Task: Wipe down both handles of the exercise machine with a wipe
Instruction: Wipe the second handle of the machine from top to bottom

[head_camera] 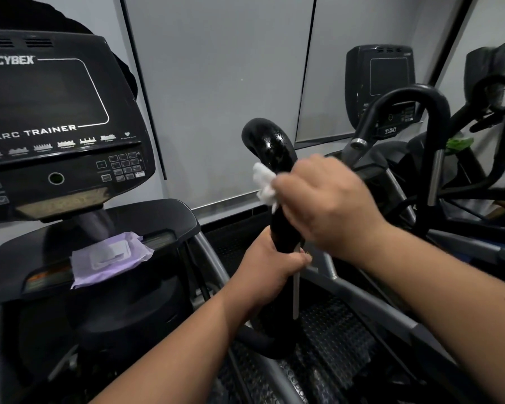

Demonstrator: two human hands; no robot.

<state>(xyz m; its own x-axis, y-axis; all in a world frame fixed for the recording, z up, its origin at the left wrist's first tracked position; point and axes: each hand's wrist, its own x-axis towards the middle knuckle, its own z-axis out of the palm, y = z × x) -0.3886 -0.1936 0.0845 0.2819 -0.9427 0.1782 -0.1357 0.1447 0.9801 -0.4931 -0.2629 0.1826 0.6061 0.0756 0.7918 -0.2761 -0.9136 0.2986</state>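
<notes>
right hand (327,199) grips wipe (264,182) round handle (274,153) at centre | left hand (270,266) clasps same handle lower, 6 o'clock of wipe | crook above wipe glistens, likely wiped | other handle not in view, judged pending | wipe pack (108,258) at 8 o'clock

Handle (270,158) at centre, upright, curling over at 12 o'clock. Right hand (330,199) wraps handle mid-shaft, wipe (264,185) pinned against it at 9 o'clock side. Left hand (270,269) grips same handle directly below. Console (56,118) at 10 o'clock. Wipes pack (111,258) on shelf (169,220) beneath console, at 8 o'clock. Second machine (405,112) at 2 o'clock, behind right hand.
</notes>
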